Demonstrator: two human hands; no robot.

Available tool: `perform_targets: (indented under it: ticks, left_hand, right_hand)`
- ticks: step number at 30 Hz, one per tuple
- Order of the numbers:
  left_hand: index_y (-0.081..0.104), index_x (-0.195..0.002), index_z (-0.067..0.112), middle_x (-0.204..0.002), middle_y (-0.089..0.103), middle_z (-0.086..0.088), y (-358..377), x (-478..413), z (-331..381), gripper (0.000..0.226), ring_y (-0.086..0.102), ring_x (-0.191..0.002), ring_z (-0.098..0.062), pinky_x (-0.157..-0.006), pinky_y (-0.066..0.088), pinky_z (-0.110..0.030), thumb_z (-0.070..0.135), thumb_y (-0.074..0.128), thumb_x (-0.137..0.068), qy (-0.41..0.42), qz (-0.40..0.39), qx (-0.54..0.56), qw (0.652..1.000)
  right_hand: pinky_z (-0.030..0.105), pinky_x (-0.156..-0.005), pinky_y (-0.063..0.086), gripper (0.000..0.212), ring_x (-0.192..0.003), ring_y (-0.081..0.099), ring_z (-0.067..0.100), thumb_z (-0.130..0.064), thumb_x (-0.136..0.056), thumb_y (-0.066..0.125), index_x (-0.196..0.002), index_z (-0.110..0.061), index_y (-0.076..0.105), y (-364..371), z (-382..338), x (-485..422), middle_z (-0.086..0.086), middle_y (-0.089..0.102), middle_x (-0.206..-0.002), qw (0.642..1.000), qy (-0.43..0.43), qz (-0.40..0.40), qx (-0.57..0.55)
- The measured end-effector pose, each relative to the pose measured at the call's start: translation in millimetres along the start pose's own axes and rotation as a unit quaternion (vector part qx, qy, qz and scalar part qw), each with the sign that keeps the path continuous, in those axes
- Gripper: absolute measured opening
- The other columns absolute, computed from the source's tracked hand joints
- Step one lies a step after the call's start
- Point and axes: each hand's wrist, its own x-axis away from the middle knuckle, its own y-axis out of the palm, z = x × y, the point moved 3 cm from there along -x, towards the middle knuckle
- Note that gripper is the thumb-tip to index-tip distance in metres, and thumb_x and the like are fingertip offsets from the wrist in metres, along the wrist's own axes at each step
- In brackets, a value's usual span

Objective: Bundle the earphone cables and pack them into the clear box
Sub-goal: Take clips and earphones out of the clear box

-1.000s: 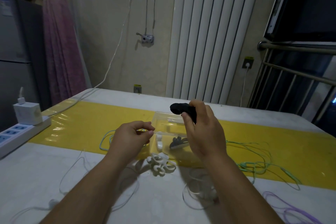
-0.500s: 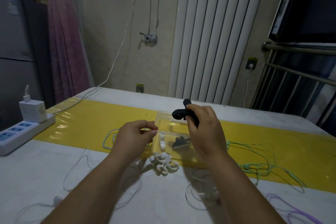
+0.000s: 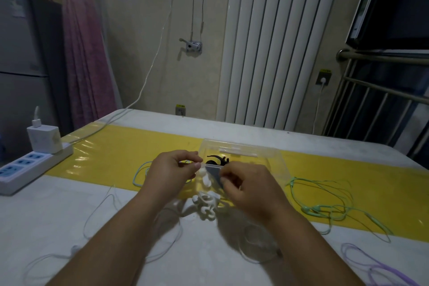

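Both hands pinched together at the clear box [image 3: 274, 165], left hand [image 3: 173, 170] and right hand [image 3: 246, 187] on something unclear, while mint cable [image 3: 325, 206], purple cable [image 3: 376, 267] and white cable [image 3: 102, 216] lie loose, unbundled.

Two bare forearms, no sleeves, left hand [image 3: 170, 170] and right hand [image 3: 249, 187] without rings or watch.

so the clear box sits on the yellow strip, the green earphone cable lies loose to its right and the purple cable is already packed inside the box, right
Not quite. The head view shows the purple cable lying loose on the white table at the near right corner, not in the box. The rest holds: the clear box sits on the yellow strip, and the green earphone cable lies loose to its right.
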Motion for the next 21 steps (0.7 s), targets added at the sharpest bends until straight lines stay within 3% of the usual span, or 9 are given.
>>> perform_targets:
  ticks: [4,6,9,12,14,16,21]
  left_hand:
    - [0.075,-0.08,0.015,-0.101,0.069,0.013,1,2,2,0.013,0.071,-0.086,-0.027,-0.081,0.058,-0.043,0.004,0.07,-0.084,0.003,0.0,-0.001,1.0]
    - [0.074,-0.08,0.015,-0.101,0.069,0.014,1,3,3,0.012,0.071,-0.086,-0.029,-0.08,0.058,-0.043,0.004,0.069,-0.084,0.002,-0.001,-0.003,1.0]
    - [0.075,-0.08,0.017,-0.1,0.069,0.017,1,3,3,0.013,0.071,-0.085,-0.027,-0.081,0.058,-0.045,0.006,0.07,-0.084,0.004,-0.005,-0.01,1.0]
    - [0.075,-0.08,0.017,-0.101,0.069,0.015,0,2,2,0.013,0.071,-0.084,-0.029,-0.081,0.057,-0.046,0.006,0.07,-0.084,0.005,-0.002,-0.014,1.0]
    - [0.075,-0.079,0.016,-0.101,0.07,0.015,1,2,2,0.013,0.07,-0.084,-0.032,-0.08,0.058,-0.046,0.005,0.07,-0.084,0.007,-0.002,-0.01,1.0]
    - [0.074,-0.078,0.017,-0.101,0.07,0.013,1,2,3,0.014,0.07,-0.085,-0.031,-0.08,0.058,-0.045,0.005,0.07,-0.084,0.005,-0.002,-0.005,1.0]
    - [0.075,-0.078,0.017,-0.101,0.069,0.017,1,1,1,0.014,0.071,-0.085,-0.029,-0.081,0.057,-0.046,0.005,0.07,-0.084,0.002,-0.003,-0.008,1.0]
  right_hand:
    - [0.034,-0.076,0.053,0.031,-0.089,0.062,0.014,-0.04,-0.08,0.055,-0.108,-0.033,0.064,19,-1,4,-0.008,0.069,-0.097,0.99,0.004,-0.13,0.046]
    - [0.033,-0.077,0.052,0.038,-0.097,0.06,0.016,-0.042,-0.079,0.056,-0.117,-0.037,0.059,24,-4,6,-0.008,0.068,-0.108,0.984,-0.015,-0.154,0.092]
    - [0.031,-0.073,0.048,0.034,-0.098,0.059,0.019,-0.042,-0.082,0.057,-0.116,-0.037,0.055,29,-5,8,-0.009,0.062,-0.111,0.98,-0.008,-0.187,0.072]
    - [0.036,-0.083,0.049,0.041,-0.106,0.054,0.02,-0.04,-0.082,0.059,-0.122,-0.032,0.052,33,-4,8,-0.004,0.052,-0.119,0.969,0.007,-0.232,0.085]
    - [0.037,-0.076,0.049,0.024,-0.093,0.054,0.02,-0.043,-0.082,0.06,-0.099,-0.027,0.055,33,-5,8,-0.002,0.049,-0.105,0.966,0.012,-0.239,0.094]
    - [0.034,-0.063,0.044,0.022,-0.079,0.052,0.019,-0.045,-0.079,0.062,-0.077,-0.027,0.049,32,-5,10,-0.002,0.048,-0.09,0.964,0.024,-0.242,0.108]
    - [0.031,-0.058,0.044,0.02,-0.07,0.054,0.013,-0.046,-0.074,0.064,-0.075,-0.029,0.053,15,-8,8,-0.008,0.053,-0.081,0.968,0.055,-0.229,0.082]
